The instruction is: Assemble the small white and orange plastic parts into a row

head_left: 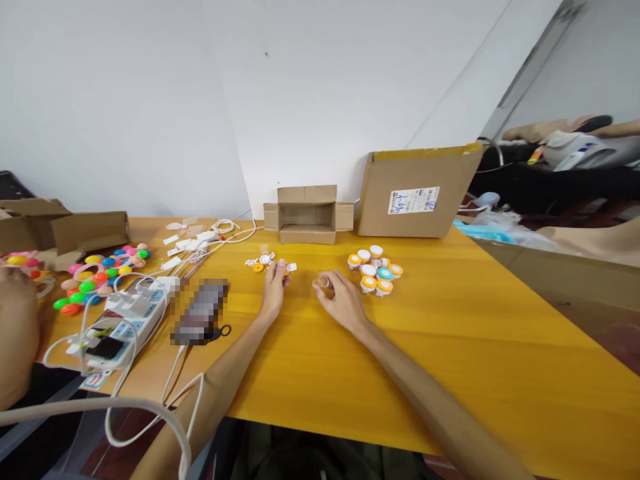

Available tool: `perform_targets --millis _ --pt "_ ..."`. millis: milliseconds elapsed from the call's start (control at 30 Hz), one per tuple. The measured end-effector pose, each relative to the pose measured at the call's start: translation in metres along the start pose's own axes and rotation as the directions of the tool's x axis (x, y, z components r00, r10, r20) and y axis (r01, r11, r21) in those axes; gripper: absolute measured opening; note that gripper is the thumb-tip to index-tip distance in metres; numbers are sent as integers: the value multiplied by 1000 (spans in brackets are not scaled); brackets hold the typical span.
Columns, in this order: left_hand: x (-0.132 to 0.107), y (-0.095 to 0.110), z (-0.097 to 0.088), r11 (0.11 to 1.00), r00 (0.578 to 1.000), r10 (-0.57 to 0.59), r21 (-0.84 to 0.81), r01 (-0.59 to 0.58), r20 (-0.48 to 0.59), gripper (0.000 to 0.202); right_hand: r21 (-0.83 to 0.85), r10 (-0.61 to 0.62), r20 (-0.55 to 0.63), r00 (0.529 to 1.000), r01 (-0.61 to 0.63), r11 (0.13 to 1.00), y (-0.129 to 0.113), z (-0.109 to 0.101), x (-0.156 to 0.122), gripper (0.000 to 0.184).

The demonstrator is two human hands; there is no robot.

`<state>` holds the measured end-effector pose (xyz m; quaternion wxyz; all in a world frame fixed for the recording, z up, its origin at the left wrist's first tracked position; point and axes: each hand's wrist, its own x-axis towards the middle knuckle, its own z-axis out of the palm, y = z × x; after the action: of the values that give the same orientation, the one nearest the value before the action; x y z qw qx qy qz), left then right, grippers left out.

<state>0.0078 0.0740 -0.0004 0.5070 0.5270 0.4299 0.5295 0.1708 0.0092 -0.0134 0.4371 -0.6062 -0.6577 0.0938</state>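
From my remote seat I have the right hand at the middle of the yellow table, its thumb and fingers pinching a small clear container, round at the mouth, held just left of the lidded jars; those stand bunched together, with orange, white and one teal lid among them. My left hand is to the left of it, the two well apart; its thumb and fingers are drawn close together, with white and orange bits showing at the tips, though I cannot tell whether they are gripped or lie beyond; loose white and orange pieces lie on the table just left of those fingers. On the far side I see an open cardboard box by the wall, and to its right a large labelled carton; on the left lie a blurred dark phone, a white power strip and a heap of coloured balls; another person's arm shows at the left edge.
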Motion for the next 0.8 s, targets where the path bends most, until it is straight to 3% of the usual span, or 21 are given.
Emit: perform_targets --millis 167,400,567,800 --pt "1 -2 -2 1000 1000 -2 -21 2 -15 42 -115 7 137 991 9 993 7 12 9 4" --pt "1 -6 1 1000 999 31 4 -31 11 34 -211 83 82 993 -64 975 13 32 44 7" --pt "2 -10 2 999 998 -46 -18 47 49 35 -273 141 26 990 -129 953 21 46 74 9" --pt "2 -16 0 999 997 -10 31 8 72 36 -317 210 29 977 -190 929 21 46 79 19"
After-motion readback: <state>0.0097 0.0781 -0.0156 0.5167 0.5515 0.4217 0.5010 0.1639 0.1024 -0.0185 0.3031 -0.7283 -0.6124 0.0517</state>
